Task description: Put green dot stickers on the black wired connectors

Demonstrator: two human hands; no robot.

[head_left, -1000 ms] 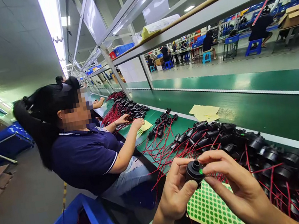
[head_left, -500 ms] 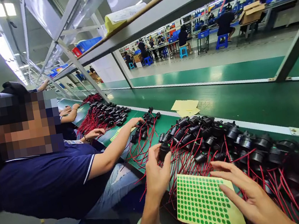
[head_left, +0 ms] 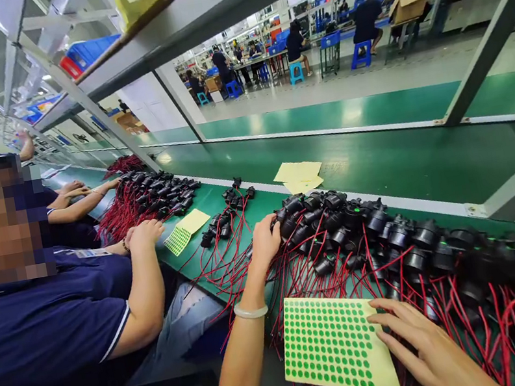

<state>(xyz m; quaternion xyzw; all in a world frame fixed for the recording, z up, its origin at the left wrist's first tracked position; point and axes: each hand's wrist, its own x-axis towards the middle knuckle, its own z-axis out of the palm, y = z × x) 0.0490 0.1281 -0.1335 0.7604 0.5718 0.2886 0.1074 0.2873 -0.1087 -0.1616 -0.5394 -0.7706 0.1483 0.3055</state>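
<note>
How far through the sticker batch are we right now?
Done: several black parts in the pile carry a green dot. In hand: the left hand sets a part at the pile's left end, while the right hand rests on the sticker sheet. Left: many wired parts nearby show no dot, and the sheet is nearly full.

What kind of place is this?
Most likely an electronics assembly factory: a long green conveyor bench, heaps of black plastic parts with red wires, and a sheet of green dot stickers.
</note>
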